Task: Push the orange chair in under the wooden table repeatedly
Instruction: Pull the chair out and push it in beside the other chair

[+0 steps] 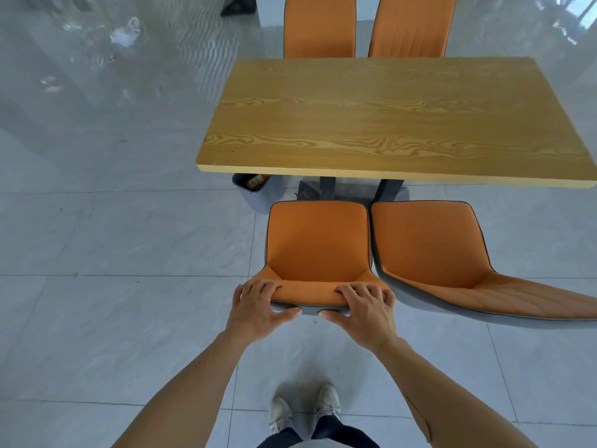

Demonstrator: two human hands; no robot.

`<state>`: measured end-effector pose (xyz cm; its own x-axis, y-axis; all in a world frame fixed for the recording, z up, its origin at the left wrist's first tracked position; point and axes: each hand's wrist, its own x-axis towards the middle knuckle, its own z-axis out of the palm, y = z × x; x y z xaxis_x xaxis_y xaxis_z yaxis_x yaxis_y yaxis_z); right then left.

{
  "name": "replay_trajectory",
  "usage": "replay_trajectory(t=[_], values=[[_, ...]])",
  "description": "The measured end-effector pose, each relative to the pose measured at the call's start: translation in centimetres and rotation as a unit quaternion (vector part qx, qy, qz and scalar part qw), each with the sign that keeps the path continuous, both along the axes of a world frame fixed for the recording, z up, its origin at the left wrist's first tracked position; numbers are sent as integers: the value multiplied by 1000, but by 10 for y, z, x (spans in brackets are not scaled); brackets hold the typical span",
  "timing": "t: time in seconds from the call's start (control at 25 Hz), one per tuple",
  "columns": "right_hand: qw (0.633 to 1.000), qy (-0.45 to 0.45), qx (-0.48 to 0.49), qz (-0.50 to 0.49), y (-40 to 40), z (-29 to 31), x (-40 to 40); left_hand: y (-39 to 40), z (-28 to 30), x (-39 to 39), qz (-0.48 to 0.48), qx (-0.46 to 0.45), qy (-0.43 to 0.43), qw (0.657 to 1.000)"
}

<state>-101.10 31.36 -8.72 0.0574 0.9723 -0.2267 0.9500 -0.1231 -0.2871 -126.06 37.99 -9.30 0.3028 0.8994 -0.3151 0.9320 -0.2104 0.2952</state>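
Note:
An orange chair [318, 244] with a grey shell stands in front of me, its seat fully out from under the wooden table [381, 124]. The seat's front edge lies just short of the table's near edge. My left hand [258, 307] grips the top of the backrest on its left side, fingers over the orange front and thumb on the grey back. My right hand [363, 310] holds the backrest top on its right side the same way.
A second orange chair [433, 247] stands touching the first on its right, also pulled out. Two more orange chairs [319, 27] sit at the table's far side. A grey bin [258, 192] stands under the table's left corner. Grey tiled floor surrounds me.

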Motion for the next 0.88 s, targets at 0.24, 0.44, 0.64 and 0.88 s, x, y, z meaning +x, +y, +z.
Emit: replay_trajectory(t=[0.24,0.44,0.64,0.88], values=[[1000,1,-27,5,3,5,-1,-8,6,4,42,-26,-13,999],[999,-1,-40,4,3,6,-3,-7,4,6,54,-36,-22,998],[999,13,-32,2,6,2,1,1,-2,8,46,-48,-27,997],[1000,5,-31,6,15,1,4,12,-5,9,37,-53,-40,997]])
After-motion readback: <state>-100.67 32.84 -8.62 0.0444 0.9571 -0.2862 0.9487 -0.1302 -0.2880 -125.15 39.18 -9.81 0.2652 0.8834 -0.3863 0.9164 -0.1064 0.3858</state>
